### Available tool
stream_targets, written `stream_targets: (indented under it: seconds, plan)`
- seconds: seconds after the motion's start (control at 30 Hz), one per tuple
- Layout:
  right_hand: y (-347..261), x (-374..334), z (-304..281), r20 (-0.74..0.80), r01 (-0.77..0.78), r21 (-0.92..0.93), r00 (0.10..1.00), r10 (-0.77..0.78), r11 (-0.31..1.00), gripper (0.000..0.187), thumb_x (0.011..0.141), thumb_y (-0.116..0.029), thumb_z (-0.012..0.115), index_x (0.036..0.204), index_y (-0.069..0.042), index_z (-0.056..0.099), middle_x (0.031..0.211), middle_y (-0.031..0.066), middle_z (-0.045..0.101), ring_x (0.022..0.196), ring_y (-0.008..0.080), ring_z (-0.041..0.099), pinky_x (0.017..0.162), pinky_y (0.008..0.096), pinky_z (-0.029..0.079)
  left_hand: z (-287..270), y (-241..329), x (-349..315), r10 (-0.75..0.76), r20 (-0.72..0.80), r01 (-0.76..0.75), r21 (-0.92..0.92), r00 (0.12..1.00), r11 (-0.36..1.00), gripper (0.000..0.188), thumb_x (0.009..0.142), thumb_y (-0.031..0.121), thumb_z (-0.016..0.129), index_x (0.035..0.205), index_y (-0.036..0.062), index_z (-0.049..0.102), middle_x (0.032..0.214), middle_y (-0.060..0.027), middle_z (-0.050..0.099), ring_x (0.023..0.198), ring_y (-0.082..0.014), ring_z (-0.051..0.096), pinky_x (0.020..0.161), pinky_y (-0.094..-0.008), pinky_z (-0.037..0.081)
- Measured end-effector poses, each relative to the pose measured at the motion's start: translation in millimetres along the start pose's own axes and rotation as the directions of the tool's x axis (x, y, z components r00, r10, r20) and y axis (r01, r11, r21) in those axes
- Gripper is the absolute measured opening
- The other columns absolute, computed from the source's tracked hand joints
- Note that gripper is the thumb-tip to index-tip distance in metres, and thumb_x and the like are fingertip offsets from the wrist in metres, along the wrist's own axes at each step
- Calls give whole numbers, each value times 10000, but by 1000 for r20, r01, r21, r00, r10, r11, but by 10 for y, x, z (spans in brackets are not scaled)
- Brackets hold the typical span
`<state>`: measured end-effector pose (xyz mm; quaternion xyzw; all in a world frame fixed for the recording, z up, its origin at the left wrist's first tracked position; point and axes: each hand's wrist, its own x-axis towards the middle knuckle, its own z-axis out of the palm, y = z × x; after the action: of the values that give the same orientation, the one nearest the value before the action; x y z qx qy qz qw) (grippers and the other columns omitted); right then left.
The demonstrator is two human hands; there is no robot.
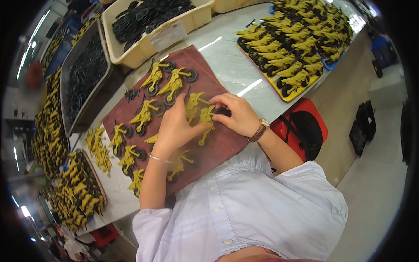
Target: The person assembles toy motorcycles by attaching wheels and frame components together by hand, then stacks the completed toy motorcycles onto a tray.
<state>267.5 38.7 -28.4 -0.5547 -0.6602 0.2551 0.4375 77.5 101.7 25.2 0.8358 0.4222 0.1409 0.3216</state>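
Over the dark red mat [233, 142], my right hand [240, 114] pinches a black toy wheel [223, 112] beside a yellow toy motorcycle body [206, 117]. My left hand [174, 126] is at the left of that body, its thumb stretched across and pressed against it; the other fingers are partly hidden behind the hand. Just above stands another yellow motorcycle [192, 105], slightly blurred. More yellow motorcycles with black wheels [172, 83] lie in rows at the mat's far and left sides. One more [179, 163] lies beneath my left forearm.
A cream bin [198, 19] of black wheels stands at the back, with a grey bin [65, 83] of small black parts left of it. Finished-looking motorcycles fill a yellow tray [288, 97] at right. Loose yellow bodies [98, 148] lie left. A red stool [316, 118] stands below the table.
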Motion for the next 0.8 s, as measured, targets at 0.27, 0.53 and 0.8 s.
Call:
stream_targets:
  seconds: [0.27, 0.53, 0.8]
  plan:
    - [-92, -62, -78, -135, -13, 3, 991, 14, 1000, 323, 710, -96, 725, 1006, -51, 603, 932, 88, 621, 835, 227, 612, 716, 320, 503, 70, 72, -4, -2, 104, 27, -233, 995, 972, 770, 676, 216, 791, 1255, -99, 393, 1014, -187, 630, 958, -240, 613, 850, -333, 472]
    - [-122, -144, -543, -244, 36, -214, 966, -89, 976, 344, 702, -86, 723, 1026, -39, 618, 970, 136, 623, 883, 294, 611, 770, 364, 501, 249, 258, 261, 166, 43, -143, -333, 985, 932, 552, 756, 88, 735, 1219, -51, 468, 1046, -92, 631, 932, -134, 599, 828, -276, 482]
    - [-71, -130, -1487, -428, -35, -260, 900, -83, 965, 341, 721, 28, 698, 1054, -23, 647, 986, 109, 640, 869, 179, 644, 706, 263, 551, 430, 831, 1026, 192, 358, 294, -909, 914, 296, 370, 871, 116, 624, 1192, -41, 526, 1070, -74, 619, 915, -133, 604, 806, -273, 493]
